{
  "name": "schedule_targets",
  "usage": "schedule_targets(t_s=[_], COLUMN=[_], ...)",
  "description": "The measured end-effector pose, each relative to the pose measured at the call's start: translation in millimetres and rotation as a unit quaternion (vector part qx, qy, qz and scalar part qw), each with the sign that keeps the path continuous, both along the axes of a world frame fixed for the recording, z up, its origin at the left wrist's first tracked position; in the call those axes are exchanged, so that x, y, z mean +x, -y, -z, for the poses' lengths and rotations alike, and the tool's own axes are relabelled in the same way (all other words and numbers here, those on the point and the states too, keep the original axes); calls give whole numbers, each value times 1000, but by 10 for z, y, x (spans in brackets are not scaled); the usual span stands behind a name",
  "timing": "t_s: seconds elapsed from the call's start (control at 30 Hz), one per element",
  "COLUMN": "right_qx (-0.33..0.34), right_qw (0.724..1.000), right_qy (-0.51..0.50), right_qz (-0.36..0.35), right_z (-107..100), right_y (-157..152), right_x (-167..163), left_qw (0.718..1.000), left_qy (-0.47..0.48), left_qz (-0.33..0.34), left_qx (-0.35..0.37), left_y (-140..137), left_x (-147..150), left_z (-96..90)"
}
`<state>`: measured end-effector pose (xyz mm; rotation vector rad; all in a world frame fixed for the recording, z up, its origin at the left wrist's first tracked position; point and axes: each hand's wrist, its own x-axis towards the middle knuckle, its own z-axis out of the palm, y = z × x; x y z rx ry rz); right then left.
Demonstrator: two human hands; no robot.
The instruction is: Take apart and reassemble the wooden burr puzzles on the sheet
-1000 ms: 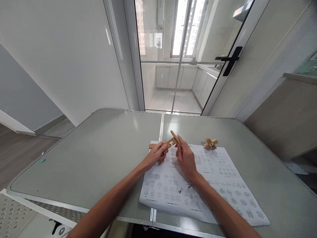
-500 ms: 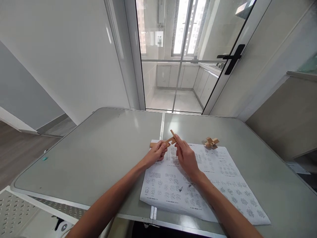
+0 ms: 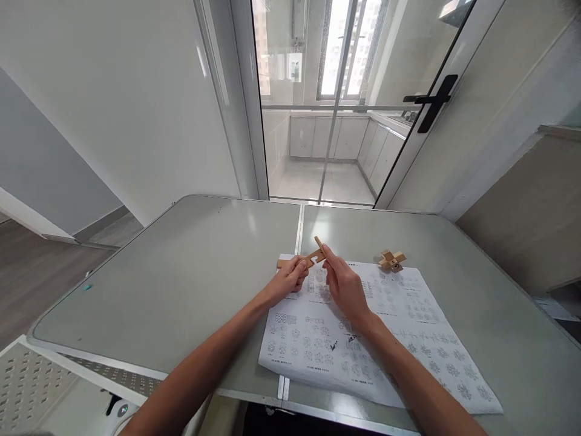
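Observation:
Over the top of a printed sheet (image 3: 313, 363), my left hand (image 3: 290, 276) is closed around notched wooden puzzle pieces (image 3: 285, 264), whose ends stick out on both sides of the fingers. My right hand (image 3: 347, 284) pinches a slim wooden stick (image 3: 319, 243) that points up and away to the left. The stick meets the notched piece between my hands; whether they interlock I cannot tell. To the right, on the sheet's upper edge, sits an assembled wooden cross-shaped puzzle (image 3: 392, 260) with a dark mark on one face.
The grey table (image 3: 181, 290) has a metal seam (image 3: 299, 227) down its middle. A small teal bit (image 3: 87, 287) lies near the left edge. Behind the table stands a glass door with a black handle (image 3: 433, 103). A white perforated chair (image 3: 31, 381) is at lower left.
The view has shifted slightly. Both hands keep their grip on the wooden pieces with hardly any movement, and the cross-shaped puzzle stays where it was.

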<state>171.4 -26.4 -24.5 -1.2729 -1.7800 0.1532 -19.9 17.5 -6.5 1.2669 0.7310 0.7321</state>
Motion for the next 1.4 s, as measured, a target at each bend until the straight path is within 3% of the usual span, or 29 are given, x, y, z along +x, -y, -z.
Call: schedule_targets(t_s=[1.03, 1.4], right_qx=[-4, 18], right_qw=[999, 1000], right_qy=[40, -1], right_qz=[-20, -14], right_z=[74, -9], right_y=[75, 98], right_x=[-242, -221], left_qw=[999, 996], left_qy=[-12, 47], left_qz=[-34, -75], left_qx=[28, 10], left_y=[80, 9], left_x=[94, 51], left_z=[-38, -32])
